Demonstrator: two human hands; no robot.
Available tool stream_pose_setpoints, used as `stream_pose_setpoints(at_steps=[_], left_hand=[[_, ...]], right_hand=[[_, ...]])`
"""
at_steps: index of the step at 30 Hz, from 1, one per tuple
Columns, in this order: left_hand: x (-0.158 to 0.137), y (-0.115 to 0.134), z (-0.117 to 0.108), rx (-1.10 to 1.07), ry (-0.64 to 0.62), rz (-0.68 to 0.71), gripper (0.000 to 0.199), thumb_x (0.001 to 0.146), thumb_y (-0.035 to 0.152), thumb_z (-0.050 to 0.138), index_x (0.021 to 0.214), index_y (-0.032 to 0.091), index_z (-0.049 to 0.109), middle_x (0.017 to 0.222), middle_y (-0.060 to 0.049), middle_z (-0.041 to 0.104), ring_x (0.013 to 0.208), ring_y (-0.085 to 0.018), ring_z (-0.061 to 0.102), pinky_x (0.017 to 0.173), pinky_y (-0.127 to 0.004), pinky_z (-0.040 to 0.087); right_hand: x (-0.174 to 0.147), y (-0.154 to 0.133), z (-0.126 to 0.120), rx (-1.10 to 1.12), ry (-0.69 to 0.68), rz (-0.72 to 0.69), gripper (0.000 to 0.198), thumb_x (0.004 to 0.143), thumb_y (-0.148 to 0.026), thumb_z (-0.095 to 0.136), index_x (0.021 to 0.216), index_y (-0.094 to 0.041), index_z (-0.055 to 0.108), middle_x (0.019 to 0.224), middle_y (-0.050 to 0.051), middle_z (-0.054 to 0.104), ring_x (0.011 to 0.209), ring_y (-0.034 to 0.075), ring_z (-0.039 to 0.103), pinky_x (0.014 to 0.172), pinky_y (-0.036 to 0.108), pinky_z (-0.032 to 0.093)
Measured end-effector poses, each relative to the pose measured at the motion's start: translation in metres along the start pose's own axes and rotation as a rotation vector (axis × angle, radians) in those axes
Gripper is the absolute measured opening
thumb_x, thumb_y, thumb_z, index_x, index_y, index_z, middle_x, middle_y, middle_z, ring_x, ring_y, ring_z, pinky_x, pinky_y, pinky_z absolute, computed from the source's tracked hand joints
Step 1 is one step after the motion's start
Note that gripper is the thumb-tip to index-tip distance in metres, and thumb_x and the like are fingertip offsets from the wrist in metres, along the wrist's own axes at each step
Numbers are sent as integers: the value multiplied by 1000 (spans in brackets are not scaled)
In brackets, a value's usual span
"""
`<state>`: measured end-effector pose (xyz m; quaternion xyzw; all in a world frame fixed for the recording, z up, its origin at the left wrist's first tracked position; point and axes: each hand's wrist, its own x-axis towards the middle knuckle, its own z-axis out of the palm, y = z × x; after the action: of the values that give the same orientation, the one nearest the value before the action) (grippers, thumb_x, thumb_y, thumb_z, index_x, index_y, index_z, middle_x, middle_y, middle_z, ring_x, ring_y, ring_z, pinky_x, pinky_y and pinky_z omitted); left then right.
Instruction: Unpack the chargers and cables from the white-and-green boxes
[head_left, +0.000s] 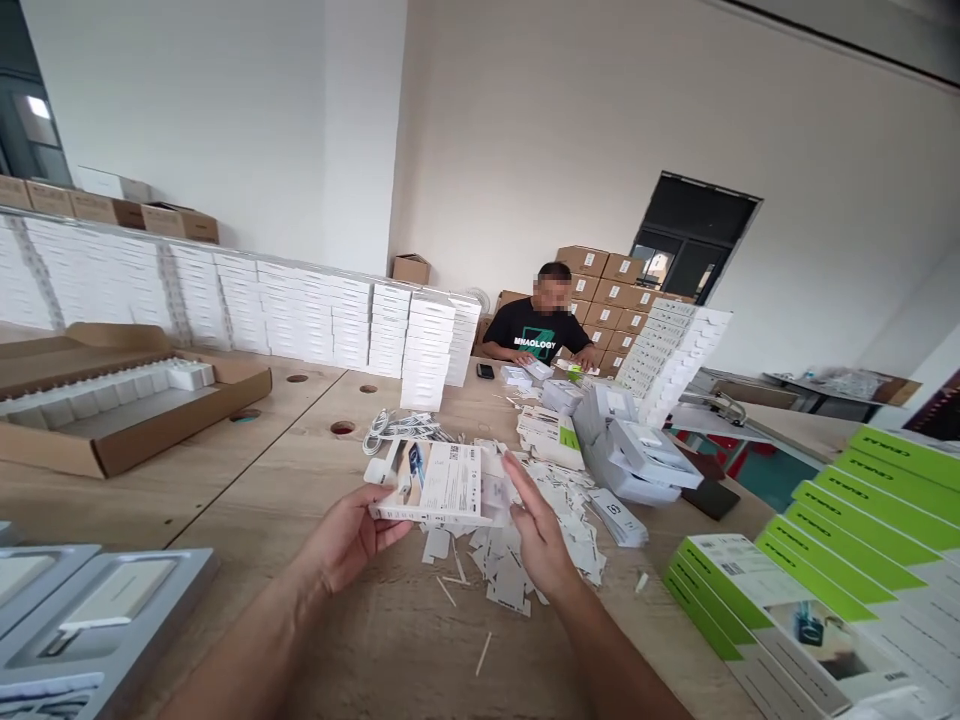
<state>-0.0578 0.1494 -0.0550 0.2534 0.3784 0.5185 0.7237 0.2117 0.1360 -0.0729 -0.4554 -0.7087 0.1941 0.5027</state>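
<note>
Held by its left end in my left hand is a flat white printed box with a product picture on its face. At the box's right end a pale flap or insert shows. My right hand stands beside that end, fingers stretched out; whether it touches the box I cannot tell. Below and right of the box lie scattered white paper cards. Just behind it are coiled white cables.
Green-and-white boxes are stacked at the right. Grey trays with white devices lie front left, a cardboard carton behind. White box stacks line the back. A person sits across the table near more boxes.
</note>
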Motion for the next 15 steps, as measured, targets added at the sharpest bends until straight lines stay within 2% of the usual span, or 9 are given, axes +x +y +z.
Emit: stream_pose_setpoints(at_steps=[1,3,4,6,8,10,12,14,15], left_hand=[[0,0,1,-4,-12,-2,21,78,13,64,99,12,62,92,-10,72,76,-17,69,70,-30,61],[-1,-2,2,-10,-35,-4,22,78,13,65,100,12,62,94,-10,72,79,-18,70,74,-30,60],[-1,-3,3,-2,-49,-6,23,78,14,65,101,12,61,95,-10,72,80,-18,69,76,-31,60],[-1,-6,4,39,-79,-2,26,78,15,66,104,13,60,101,-11,71,83,-17,69,79,-31,59],[-2,-8,6,129,-116,-6,30,79,19,67,107,14,59,109,-12,68,89,-19,68,84,-33,57],[-4,-7,8,308,-104,6,39,79,27,69,114,15,56,120,-15,63,102,-24,65,91,-40,54],[-10,-1,11,581,28,171,58,77,36,70,127,18,48,133,-16,54,118,-30,56,97,-48,48],[-20,6,15,897,158,477,77,76,44,70,140,25,34,146,-14,41,133,-33,42,104,-52,40],[-26,8,17,1051,164,615,83,75,47,70,144,29,27,152,-12,33,138,-33,34,107,-53,36]], right_hand=[[-1,-2,-2,87,37,90,50,95,-32,38,144,-39,35,156,-6,27,143,23,26,117,49,22],[-2,-3,-4,265,127,274,52,94,-43,42,145,-39,32,156,-4,27,141,23,30,114,47,28],[-2,-4,-5,363,142,364,55,93,-47,45,146,-38,31,154,-2,31,138,24,35,111,46,35],[-2,-4,-7,566,79,486,66,88,-49,54,147,-35,29,146,5,46,126,27,51,96,44,49],[-1,-5,-8,708,-34,500,70,83,-44,62,145,-31,33,132,8,59,107,28,64,78,41,55],[0,-7,-9,744,-86,449,64,80,-37,67,138,-28,44,117,7,68,94,27,68,74,39,56],[1,-9,-11,721,-74,420,56,78,-34,68,131,-26,52,104,4,73,91,25,69,78,38,54],[1,-11,-12,690,-76,427,54,77,-33,69,129,-26,53,97,3,74,88,25,70,79,38,54],[0,-12,-11,678,-95,428,55,77,-33,69,129,-26,52,94,3,74,86,25,70,78,38,54]])
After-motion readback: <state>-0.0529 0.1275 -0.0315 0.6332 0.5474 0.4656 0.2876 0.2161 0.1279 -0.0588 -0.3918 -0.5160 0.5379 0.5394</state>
